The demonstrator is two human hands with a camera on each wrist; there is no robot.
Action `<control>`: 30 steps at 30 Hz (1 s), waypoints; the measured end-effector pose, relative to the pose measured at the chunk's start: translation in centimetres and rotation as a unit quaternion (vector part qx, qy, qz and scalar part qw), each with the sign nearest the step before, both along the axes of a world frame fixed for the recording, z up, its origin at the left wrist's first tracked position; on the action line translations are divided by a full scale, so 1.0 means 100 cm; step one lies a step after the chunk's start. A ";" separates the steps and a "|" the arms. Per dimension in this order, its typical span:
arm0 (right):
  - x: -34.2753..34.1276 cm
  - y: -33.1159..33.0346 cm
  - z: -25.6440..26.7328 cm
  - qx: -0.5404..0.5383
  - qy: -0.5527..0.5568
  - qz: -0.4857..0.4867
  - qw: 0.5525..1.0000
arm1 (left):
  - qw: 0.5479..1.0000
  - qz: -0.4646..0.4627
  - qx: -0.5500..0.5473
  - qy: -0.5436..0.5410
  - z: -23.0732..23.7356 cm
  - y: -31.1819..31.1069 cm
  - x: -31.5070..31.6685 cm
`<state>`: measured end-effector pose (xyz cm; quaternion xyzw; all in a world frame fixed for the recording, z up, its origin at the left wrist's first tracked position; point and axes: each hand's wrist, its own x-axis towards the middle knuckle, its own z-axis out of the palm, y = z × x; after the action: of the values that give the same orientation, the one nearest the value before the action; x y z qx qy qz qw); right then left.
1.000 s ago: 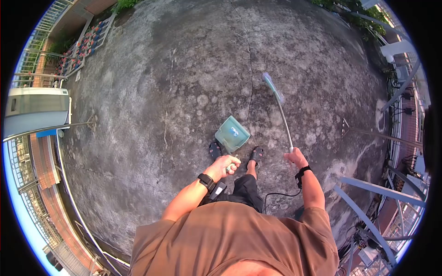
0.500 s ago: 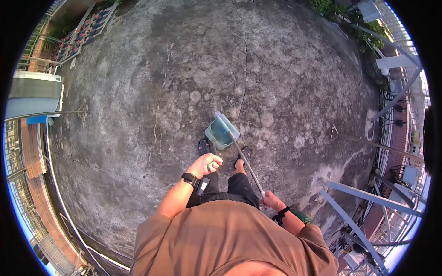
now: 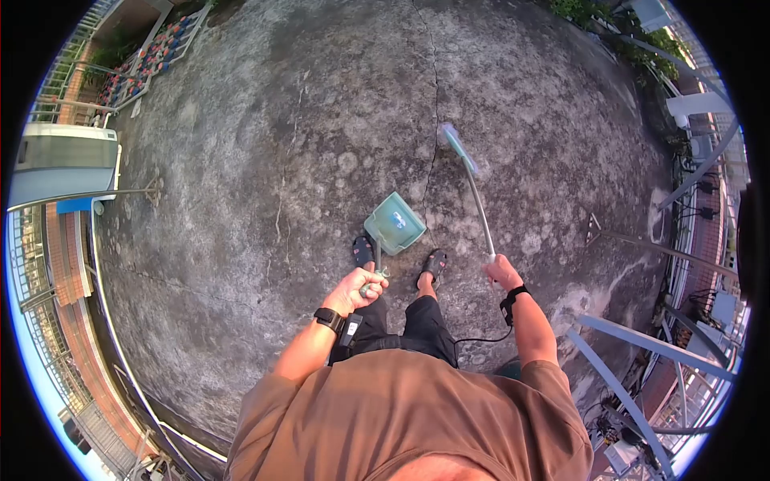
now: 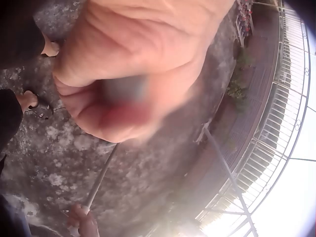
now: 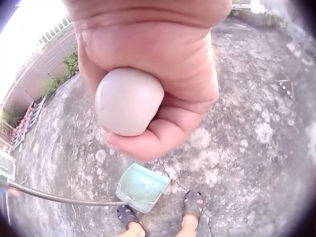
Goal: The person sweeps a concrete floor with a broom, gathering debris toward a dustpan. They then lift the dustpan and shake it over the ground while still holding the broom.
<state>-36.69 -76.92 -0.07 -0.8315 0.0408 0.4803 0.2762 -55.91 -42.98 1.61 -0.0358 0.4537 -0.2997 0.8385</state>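
A pale green dustpan (image 3: 395, 223) sits on the concrete just in front of the person's feet. Its long handle rises to the left hand (image 3: 361, 290), whose fingers curl round the grip. The right hand (image 3: 504, 272) grips a broom (image 3: 480, 204) by the upper part of its metal stick. Up ahead and to the right of the dustpan, the broom's light green head (image 3: 459, 148) is over the floor, its bristles blurred. In the right wrist view, the stick's rounded white end (image 5: 129, 101) pokes out of the fist. Inside the left fist a blurred grey grip (image 4: 126, 90) shows.
Stained, cracked concrete (image 3: 345, 104) spreads all round. Dark clogs (image 3: 435, 260) are on the feet. Metal struts (image 3: 650, 345) stand at the right, a metal stand (image 3: 593, 230) nearer in. A pale cabinet (image 3: 64, 164) and pipes line the left edge.
The broom head swung back to the dustpan, overlapping it half a second ago, then forward and right again. The right hand drew near the body and moved out again. The left hand keeps its grip.
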 end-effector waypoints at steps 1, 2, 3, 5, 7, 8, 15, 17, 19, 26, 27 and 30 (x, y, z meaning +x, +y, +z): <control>-0.014 -0.026 -0.071 0.074 -0.012 0.114 0.991 | 1.000 0.000 -0.001 0.002 0.003 -0.001 0.002; -0.029 0.002 -0.049 0.022 0.063 -0.033 0.997 | 0.999 0.000 0.034 -0.003 0.007 -0.002 0.005; -0.053 0.005 -0.056 0.011 0.047 0.018 0.999 | 0.998 0.000 0.069 -0.008 0.008 -0.002 0.008; -0.095 0.022 -0.036 -0.084 0.093 0.042 0.991 | 0.997 -0.021 0.074 0.003 0.006 0.001 0.014; -0.138 0.001 -0.035 -0.038 0.135 0.116 0.983 | 0.996 -0.040 0.072 0.011 0.002 0.003 0.013; -0.155 -0.014 -0.036 0.001 0.189 0.100 0.977 | 0.996 -0.043 0.074 -0.006 -0.003 0.003 0.014; -0.147 0.011 0.081 0.029 0.196 -0.061 0.978 | 0.994 -0.042 0.093 -0.024 0.013 0.012 0.032; -0.143 0.011 0.080 0.033 0.183 -0.069 0.980 | 0.995 -0.045 0.075 -0.042 0.005 0.017 0.029; -0.132 0.011 0.064 0.045 0.142 -0.077 0.986 | 0.995 -0.049 0.062 -0.062 0.002 0.025 0.035; 0.003 0.060 0.059 0.041 0.042 -0.036 0.998 | 0.995 -0.027 0.086 -0.030 0.024 0.044 0.056; 0.030 0.064 0.054 0.039 0.025 -0.034 0.998 | 0.995 -0.027 0.088 -0.030 0.024 0.046 0.060; 0.114 0.055 -0.003 0.004 -0.041 0.041 0.998 | 0.996 -0.011 0.081 -0.022 0.040 0.050 0.075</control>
<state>-25.27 -71.39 -0.32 -0.8504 -0.0062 0.4569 0.2610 -48.42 -37.97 5.65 0.0436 0.4585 -0.2719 0.8450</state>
